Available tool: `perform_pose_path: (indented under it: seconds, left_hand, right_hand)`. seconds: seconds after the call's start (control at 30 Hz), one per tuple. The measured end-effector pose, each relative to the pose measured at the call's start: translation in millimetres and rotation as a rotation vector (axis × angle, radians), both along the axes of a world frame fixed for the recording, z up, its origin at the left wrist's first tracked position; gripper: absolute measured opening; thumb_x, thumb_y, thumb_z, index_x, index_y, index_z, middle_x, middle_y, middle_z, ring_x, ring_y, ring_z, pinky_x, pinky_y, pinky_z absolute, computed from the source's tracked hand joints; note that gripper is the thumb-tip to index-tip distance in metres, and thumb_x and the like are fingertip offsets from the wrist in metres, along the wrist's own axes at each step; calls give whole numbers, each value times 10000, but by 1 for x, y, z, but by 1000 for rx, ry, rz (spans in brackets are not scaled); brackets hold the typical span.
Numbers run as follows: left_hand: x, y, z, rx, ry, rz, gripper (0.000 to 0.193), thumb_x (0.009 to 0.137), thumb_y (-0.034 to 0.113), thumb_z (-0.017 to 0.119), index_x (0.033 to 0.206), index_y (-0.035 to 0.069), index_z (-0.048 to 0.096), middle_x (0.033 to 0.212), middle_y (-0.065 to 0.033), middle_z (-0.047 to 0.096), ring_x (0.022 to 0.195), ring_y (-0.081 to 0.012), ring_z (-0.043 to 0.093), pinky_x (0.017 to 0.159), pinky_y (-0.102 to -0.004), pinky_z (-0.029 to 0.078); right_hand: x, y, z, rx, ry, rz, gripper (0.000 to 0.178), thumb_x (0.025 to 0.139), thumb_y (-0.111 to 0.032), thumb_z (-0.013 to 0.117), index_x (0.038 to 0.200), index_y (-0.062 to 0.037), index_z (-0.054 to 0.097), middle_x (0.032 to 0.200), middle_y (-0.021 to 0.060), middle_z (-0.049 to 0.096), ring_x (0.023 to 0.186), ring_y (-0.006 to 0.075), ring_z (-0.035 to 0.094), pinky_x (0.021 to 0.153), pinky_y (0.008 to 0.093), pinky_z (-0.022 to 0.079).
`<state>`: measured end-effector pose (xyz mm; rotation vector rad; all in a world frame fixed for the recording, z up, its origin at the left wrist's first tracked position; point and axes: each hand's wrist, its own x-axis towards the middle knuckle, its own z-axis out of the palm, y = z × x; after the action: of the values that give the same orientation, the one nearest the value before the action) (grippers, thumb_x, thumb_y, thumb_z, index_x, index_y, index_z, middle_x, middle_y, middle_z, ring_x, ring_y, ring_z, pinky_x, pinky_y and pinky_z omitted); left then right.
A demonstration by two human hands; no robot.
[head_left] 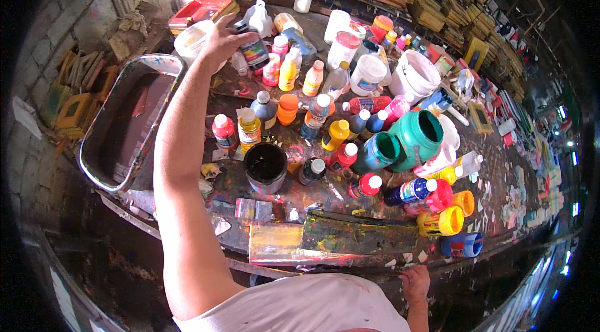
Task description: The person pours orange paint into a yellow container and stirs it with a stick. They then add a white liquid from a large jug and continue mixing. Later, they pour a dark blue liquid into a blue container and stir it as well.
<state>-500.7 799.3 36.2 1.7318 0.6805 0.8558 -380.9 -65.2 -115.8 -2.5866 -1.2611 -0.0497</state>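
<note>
My left arm reaches across the table's left side to the far end. There my left hand point(222, 41) is closed around a dark bottle point(254, 52) with a printed label, held tilted. Beside it are a white tub point(194, 39), partly hidden by my wrist, and a pink bottle point(271, 69). A yellow bottle point(288, 74) stands a little to the right. Low at the table's front edge is my right hand point(416, 283), its fingers curled; what is in them, if anything, is hidden. Closest to it lies a blue jar point(462, 245) on its side.
A dark-rimmed basin point(94, 173) sits at the left. Several paint bottles crowd the middle, around an open black-stained container point(265, 169). Large green jars point(420, 138) lean to the right. A paint-stained board point(356, 233) lies along the front. Stacked wooden frames point(431, 10) line the back.
</note>
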Motion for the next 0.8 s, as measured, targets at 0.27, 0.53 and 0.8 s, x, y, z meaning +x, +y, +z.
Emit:
perform_pose_path:
  seconds: [0.27, 0.53, 0.8]
  left_hand:
    - [-3, -143, 97, -29, -207, -676, 1122, 817, 158, 1040, 1735, 18, 410, 1367, -120, 783, 1185, -175, 748, 1041, -350, 615]
    - [13, -302, 114, -209, -276, -903, 1335, 621, 169, 1138, 1731, 5, 414, 1372, -128, 753, 1241, -207, 737, 1066, -367, 629]
    - [40, -459, 55, 78, -154, -672, 1362, 680, 34, 1092, 1788, 34, 300, 1362, -134, 774, 1300, -218, 728, 1143, -396, 574]
  right_hand:
    - [-1, -2, -3, 39, -17, 25, 198, 735, -104, 930, 850, -92, 769, 886, 103, 722, 938, 373, 707, 851, 511, 580]
    - [5, -8, -10, 151, -67, 108, 181, 756, -163, 931, 852, -116, 785, 877, 94, 705, 895, 362, 704, 799, 506, 586]
    - [33, -23, -13, 234, -41, 348, 155, 867, -234, 893, 931, -145, 784, 897, 52, 693, 897, 302, 718, 811, 450, 605]
